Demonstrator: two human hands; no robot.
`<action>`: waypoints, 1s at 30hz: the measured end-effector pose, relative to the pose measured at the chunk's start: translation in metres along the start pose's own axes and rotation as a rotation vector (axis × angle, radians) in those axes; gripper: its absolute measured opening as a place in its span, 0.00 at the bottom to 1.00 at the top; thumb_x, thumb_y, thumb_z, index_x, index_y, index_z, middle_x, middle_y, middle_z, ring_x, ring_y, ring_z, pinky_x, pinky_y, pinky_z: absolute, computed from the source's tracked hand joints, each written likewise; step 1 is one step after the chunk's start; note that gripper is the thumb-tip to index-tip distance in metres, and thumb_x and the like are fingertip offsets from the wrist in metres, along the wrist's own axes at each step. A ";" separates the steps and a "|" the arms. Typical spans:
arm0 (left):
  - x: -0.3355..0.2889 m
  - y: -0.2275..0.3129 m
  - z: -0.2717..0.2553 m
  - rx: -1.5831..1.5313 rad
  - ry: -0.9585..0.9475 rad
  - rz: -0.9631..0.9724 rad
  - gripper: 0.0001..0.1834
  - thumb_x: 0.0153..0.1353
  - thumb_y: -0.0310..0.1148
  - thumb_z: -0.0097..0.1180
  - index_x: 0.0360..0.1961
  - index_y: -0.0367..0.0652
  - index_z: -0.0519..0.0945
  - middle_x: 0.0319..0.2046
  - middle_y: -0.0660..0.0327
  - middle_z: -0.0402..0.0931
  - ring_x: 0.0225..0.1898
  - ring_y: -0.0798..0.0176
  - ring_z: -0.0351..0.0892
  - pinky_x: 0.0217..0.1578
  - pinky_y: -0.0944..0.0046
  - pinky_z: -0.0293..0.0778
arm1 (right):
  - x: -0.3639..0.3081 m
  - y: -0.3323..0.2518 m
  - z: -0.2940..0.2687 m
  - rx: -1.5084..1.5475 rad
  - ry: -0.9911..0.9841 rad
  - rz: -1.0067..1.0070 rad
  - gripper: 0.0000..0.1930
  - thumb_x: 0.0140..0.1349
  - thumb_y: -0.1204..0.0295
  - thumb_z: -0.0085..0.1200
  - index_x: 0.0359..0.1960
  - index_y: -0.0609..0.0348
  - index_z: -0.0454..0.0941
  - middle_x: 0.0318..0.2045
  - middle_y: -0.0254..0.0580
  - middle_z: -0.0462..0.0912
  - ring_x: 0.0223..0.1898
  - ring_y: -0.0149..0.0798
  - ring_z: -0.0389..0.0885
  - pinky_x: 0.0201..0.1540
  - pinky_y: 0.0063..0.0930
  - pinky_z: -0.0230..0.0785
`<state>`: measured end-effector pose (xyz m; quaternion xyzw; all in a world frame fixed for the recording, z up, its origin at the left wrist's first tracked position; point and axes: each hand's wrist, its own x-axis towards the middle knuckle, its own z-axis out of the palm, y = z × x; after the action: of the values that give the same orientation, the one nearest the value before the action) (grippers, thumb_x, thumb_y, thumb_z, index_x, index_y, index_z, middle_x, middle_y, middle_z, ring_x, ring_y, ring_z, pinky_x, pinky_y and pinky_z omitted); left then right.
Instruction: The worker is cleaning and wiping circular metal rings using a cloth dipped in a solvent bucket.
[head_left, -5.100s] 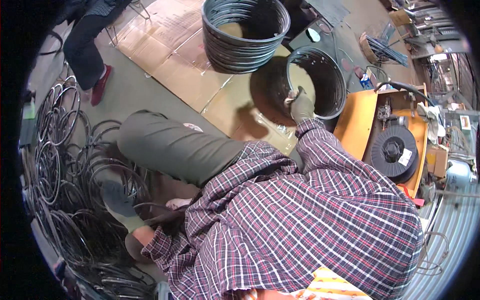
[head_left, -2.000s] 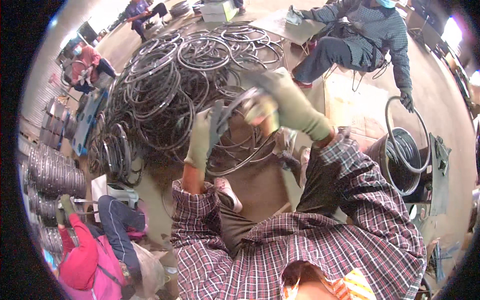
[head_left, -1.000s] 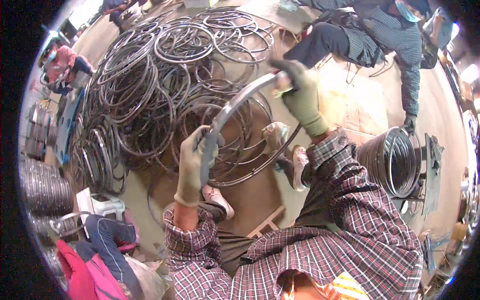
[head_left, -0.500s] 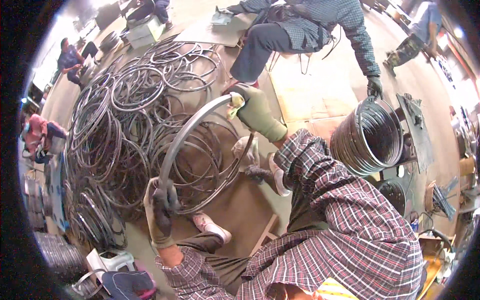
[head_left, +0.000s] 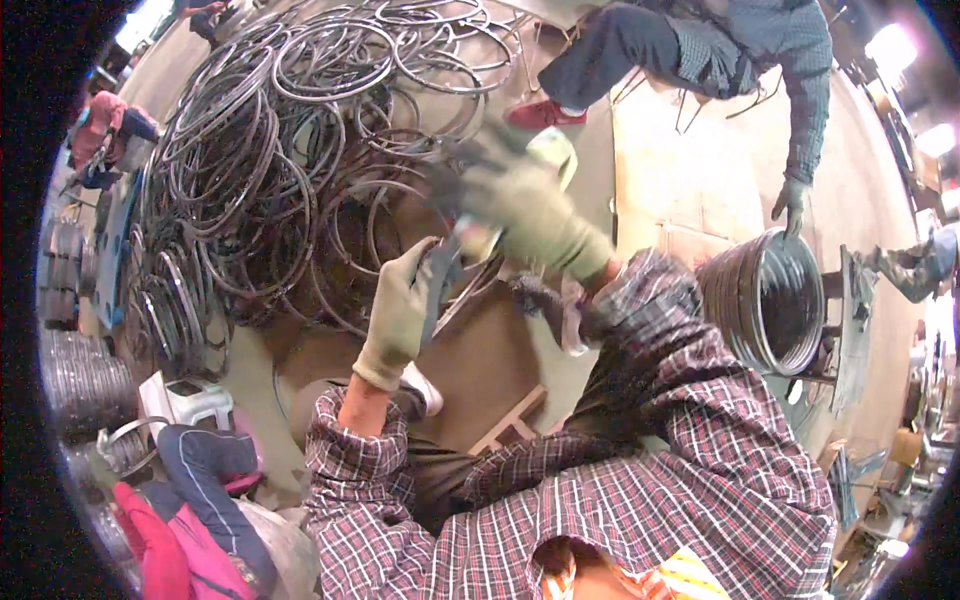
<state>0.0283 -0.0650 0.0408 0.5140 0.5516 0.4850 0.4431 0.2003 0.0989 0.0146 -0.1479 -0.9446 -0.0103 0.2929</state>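
My left hand [head_left: 395, 320], in a pale work glove with a dark palm, is closed with its thumb raised. Beside its fingers runs a short silver stretch of a metal ring [head_left: 468, 300]; the rest of that ring is hidden. My right hand [head_left: 545, 215], gloved the same way, is just above and to the right of the left. Motion smears its fingers, so what they hold is unclear. A small cloth-like patch [head_left: 480, 237] shows between the two hands. Past them lies a big tangled heap of metal rings [head_left: 335, 60].
A co-worker's gloved hand [head_left: 790, 203] touches a stack of rings [head_left: 760, 300] at the right. Below my hands lies a wooden frame [head_left: 510, 425] on the floor. A white stool [head_left: 190, 400] and clothing [head_left: 205, 500] are at the lower left, near bundled rings [head_left: 85, 375].
The view has shifted, and the heap appears higher and further right. My right hand has come down toward my left. The ring that spanned both hands no longer shows as a full loop.
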 end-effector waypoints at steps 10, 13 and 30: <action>-0.006 -0.014 -0.006 0.039 -0.016 0.031 0.16 0.72 0.35 0.43 0.38 0.33 0.78 0.24 0.68 0.73 0.25 0.77 0.66 0.26 0.74 0.63 | 0.012 -0.039 -0.028 -0.011 -0.015 0.026 0.16 0.44 0.66 0.63 0.37 0.56 0.82 0.40 0.45 0.81 0.46 0.50 0.79 0.48 0.41 0.72; -0.013 -0.023 -0.007 0.281 0.073 0.226 0.15 0.71 0.32 0.42 0.42 0.32 0.78 0.25 0.67 0.74 0.26 0.76 0.67 0.27 0.73 0.65 | 0.006 -0.026 -0.023 -0.001 -0.207 0.205 0.16 0.47 0.71 0.58 0.41 0.55 0.83 0.45 0.42 0.82 0.52 0.48 0.77 0.51 0.40 0.72; -0.039 0.023 -0.033 -0.218 -0.044 -0.166 0.22 0.71 0.48 0.46 0.29 0.41 0.76 0.19 0.71 0.67 0.18 0.79 0.61 0.18 0.75 0.55 | -0.014 0.046 -0.017 0.149 0.300 0.497 0.16 0.46 0.72 0.63 0.39 0.58 0.84 0.41 0.48 0.84 0.45 0.50 0.81 0.47 0.37 0.73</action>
<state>0.0021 -0.1060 0.0673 0.4258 0.5263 0.4922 0.5472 0.2334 0.1372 0.0180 -0.3496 -0.8236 0.1095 0.4330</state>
